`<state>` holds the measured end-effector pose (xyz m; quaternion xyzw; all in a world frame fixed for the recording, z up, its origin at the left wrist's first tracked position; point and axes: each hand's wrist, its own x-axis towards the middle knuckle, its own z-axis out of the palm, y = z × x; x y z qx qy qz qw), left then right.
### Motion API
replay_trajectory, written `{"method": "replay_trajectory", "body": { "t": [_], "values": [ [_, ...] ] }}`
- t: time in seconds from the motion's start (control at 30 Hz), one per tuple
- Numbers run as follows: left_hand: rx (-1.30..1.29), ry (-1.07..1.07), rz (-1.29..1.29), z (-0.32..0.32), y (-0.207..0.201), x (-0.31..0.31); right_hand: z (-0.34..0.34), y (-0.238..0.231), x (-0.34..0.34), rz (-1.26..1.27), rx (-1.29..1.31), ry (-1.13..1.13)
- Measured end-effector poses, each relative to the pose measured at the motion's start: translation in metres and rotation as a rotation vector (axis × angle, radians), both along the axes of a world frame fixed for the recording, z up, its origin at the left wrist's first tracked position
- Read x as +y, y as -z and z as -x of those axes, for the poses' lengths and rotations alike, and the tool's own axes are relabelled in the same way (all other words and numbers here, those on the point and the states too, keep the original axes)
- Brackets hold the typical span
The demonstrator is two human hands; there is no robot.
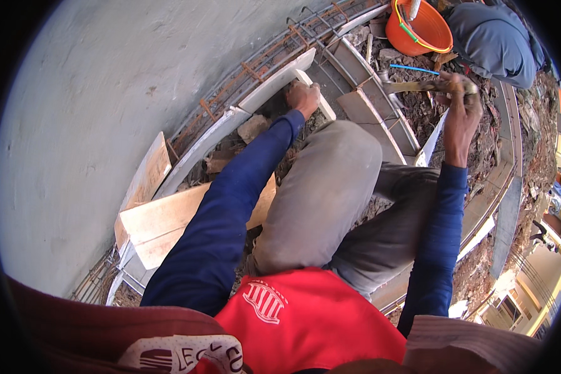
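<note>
My left hand [303, 98] is closed round a short pale wooden strip [321, 103], at one end of a light board [270, 91] set on edge along the steel bars. My right hand [462, 112] grips a hammer [417, 87] by its wooden handle. The hammer's head points left, toward the strip but well apart from it. Between my hands, grey-brown form boards [371, 115] stand in the trench. My bent knee [343, 149] is just below the left hand.
A rusty rebar cage [249, 71] runs beside the grey wall [118, 81]. An orange bucket [421, 28] and a bent-over person in grey [492, 40] are at the upper right. A blue rod [414, 68] lies on rubble. Loose planks [162, 224] lean at the lower left.
</note>
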<state>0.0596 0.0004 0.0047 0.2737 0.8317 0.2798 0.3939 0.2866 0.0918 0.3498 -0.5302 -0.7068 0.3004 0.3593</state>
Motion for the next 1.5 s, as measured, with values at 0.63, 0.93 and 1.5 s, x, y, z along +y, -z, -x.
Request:
{"method": "replay_trajectory", "body": {
  "t": [0.63, 0.93, 1.5],
  "values": [
    [0.152, -0.37, -0.341, -0.048, 0.023, 0.093, -0.161, 0.246, 0.155, 0.382, 0.769, 0.454],
    [0.096, -0.349, -0.454, -0.058, 0.014, 0.054, -0.094, 0.267, 0.108, -0.677, -0.838, 0.309],
    [0.724, -0.056, -0.65, 0.051, -0.032, -0.001, 0.087, 0.304, 0.015, -0.187, -0.78, -0.676]
  ]
}}
